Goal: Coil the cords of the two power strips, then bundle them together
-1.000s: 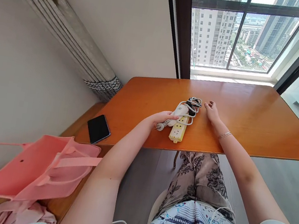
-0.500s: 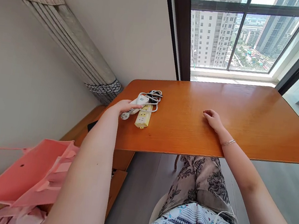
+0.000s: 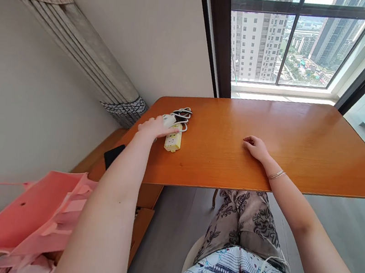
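A white power strip (image 3: 169, 119) lies at the left part of the wooden table, largely covered by my left hand (image 3: 156, 127). My left hand is closed over it from above, with the thumb reaching right across the yellow power strip (image 3: 173, 141). Bundled white and black cables (image 3: 183, 114) lie just beyond both strips. The grip's underside is hidden by the hand itself. My right hand (image 3: 257, 148) rests on the tabletop near the middle, fingers loosely curled together with nothing visible in them.
The wooden table (image 3: 213, 160) stretches toward the window (image 3: 286, 47). A black flat object (image 3: 113, 155) lies by its left edge. Pink bags (image 3: 28, 209) sit at lower left, and a gathered curtain (image 3: 127, 109) hangs by the wall.
My left hand has moved further over the white power strip, covering more of it. The strips and cables have shifted slightly left. My right hand stays nearly in place.
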Demonstrator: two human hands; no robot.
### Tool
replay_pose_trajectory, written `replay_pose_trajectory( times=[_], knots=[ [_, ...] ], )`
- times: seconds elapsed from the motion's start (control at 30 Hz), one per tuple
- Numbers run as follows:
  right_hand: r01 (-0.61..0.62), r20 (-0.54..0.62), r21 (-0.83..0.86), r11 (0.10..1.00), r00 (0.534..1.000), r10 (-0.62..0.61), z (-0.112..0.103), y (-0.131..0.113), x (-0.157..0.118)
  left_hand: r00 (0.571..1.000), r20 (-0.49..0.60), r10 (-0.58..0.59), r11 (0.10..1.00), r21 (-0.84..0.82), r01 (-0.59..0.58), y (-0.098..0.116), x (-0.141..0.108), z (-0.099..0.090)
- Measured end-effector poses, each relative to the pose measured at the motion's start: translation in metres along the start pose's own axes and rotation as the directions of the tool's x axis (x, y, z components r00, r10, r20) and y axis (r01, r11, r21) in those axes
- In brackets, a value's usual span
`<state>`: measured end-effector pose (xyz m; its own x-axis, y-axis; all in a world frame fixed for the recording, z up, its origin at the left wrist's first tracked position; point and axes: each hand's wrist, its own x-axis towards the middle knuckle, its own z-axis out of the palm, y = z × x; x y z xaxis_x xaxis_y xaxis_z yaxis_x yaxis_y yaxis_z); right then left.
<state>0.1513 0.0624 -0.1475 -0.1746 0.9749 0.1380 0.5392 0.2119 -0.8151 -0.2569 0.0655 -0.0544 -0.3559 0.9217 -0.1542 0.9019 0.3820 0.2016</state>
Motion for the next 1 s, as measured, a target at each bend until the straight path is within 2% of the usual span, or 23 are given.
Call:
replay_pose_trajectory(
  times=[0.1, 0.23, 0.43, 0.53, 0.63, 0.7, 0.8, 0.9, 1.0],
  knots=[
    [0.034, 0.018, -0.062, 0.998, 0.999, -0.033, 0.000, -0.001, -0.002, 1.000, 0.008, -0.012, 0.984, 0.176, 0.010, 0.014, -0.012, 0.009],
    [0.077, 0.041, -0.127, 0.989, 0.997, -0.072, 0.001, -0.002, -0.004, 0.999, 0.030, -0.030, 0.980, 0.196, 0.024, 0.016, -0.014, 0.015],
    [0.114, 0.059, -0.178, 0.977, 0.993, -0.105, 0.001, -0.002, -0.004, 0.999, -0.043, -0.027, 0.970, 0.241, 0.037, 0.006, -0.013, 0.020],
    [0.122, 0.060, -0.192, 0.974, 0.992, -0.113, 0.002, -0.003, -0.004, 0.994, -0.107, 0.035, 0.963, 0.268, -0.005, 0.017, -0.021, 0.031],
    [0.134, 0.064, -0.201, 0.970, 0.990, -0.123, 0.003, -0.003, -0.005, 0.975, -0.140, 0.170, 0.964, 0.231, -0.135, 0.043, -0.033, 0.048],
    [0.145, 0.059, -0.204, 0.968, 0.989, -0.135, 0.004, -0.004, -0.006, 0.943, -0.173, 0.283, 0.954, 0.155, -0.258, 0.066, -0.042, 0.061],
    [0.161, 0.041, -0.202, 0.966, 0.987, -0.156, 0.004, -0.004, -0.009, 0.861, -0.213, 0.462, 0.882, 0.008, -0.471, 0.104, -0.053, 0.087],
    [0.177, 0.036, -0.207, 0.962, 0.984, -0.173, 0.002, -0.006, -0.012, 0.793, -0.310, 0.525, 0.801, -0.135, -0.584, 0.141, -0.061, 0.114],
    [0.182, 0.037, -0.233, 0.955, 0.983, -0.178, 0.001, -0.009, -0.014, 0.714, -0.416, 0.563, 0.702, -0.215, -0.679, 0.167, -0.069, 0.136]
  ],
)
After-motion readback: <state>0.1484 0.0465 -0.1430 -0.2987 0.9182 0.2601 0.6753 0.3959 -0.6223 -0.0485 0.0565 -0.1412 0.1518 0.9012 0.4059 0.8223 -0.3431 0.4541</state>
